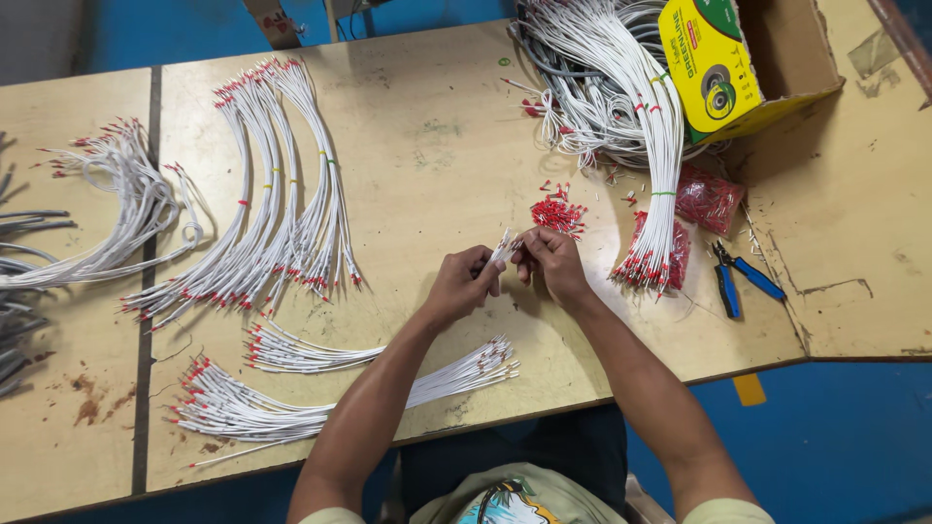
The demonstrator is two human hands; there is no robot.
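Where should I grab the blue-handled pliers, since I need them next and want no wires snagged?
Take the blue-handled pliers by the two splayed handles, coming from the near right, where the table is bare. The dark jaws point up toward the red packet, with the banded wire bundle left of them, so approaching there looks likelier to snag.

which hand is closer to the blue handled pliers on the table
Right. The right hand is just left of the blue-handled pliers, past a bundle of white wires with red tips. The left hand is farther left, beyond the right hand.
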